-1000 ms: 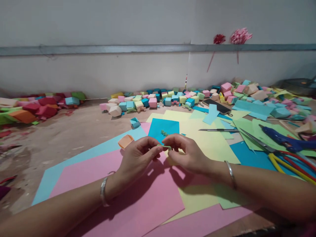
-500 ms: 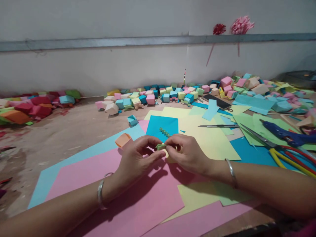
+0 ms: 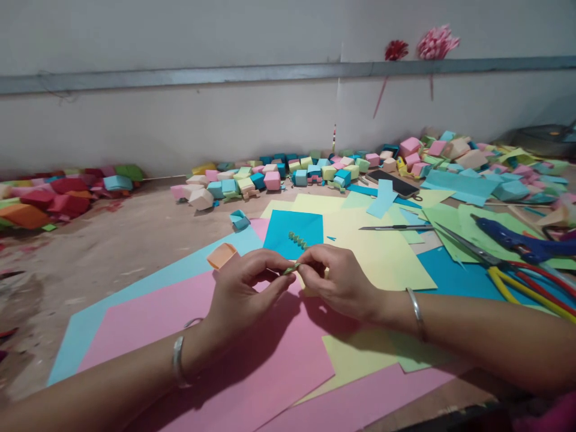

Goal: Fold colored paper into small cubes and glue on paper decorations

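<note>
Between the fingertips of both hands is a small folded piece of green paper. My left hand pinches it from the left with thumb and forefinger. From the other side, the thumb and fingers of my right hand are closed on its right end. Just beyond the hands, a zigzag-folded green paper strip lies on a blue paper sheet. An open peach paper box sits by my left hand. Beneath both hands spreads a large pink sheet.
Scissors, a craft knife and a blue glue gun lie at right, near a phone. Folded paper cubes line the wall. A small blue paper box stands left of the blue sheet.
The green paper piece has been turned or pressed flatter between my fingers, so less of its face shows. Both hands stay in nearly the same place; the view has shifted slightly.
</note>
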### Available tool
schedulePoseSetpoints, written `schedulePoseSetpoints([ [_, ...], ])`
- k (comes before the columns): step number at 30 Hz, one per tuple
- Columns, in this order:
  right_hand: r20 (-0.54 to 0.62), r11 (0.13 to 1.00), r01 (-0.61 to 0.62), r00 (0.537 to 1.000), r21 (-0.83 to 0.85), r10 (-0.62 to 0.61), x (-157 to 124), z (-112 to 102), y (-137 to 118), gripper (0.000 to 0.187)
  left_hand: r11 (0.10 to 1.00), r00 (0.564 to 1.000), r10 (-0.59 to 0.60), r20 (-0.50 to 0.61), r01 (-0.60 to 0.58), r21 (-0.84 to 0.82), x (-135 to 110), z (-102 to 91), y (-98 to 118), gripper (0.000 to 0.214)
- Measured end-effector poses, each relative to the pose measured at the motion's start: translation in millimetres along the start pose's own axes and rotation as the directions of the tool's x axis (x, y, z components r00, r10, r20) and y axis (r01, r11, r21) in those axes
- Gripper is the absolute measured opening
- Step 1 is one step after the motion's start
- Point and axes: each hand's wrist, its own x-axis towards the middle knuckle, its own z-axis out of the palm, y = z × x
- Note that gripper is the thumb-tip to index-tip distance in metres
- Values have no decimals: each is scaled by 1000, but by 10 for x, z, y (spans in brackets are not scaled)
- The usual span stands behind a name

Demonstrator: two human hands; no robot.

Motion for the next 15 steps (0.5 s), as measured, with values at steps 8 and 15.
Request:
schedulePoseSetpoints([
  [8, -6, 999, 45, 999, 6, -45, -8, 17, 13, 13, 981, 982, -190, -18, 189, -46, -3, -12, 20, 6],
  [15, 2, 1000, 18, 1000, 23, -19, 1, 17, 18, 13, 966, 968, -249, -25, 247, -73, 22, -6, 85, 5],
])
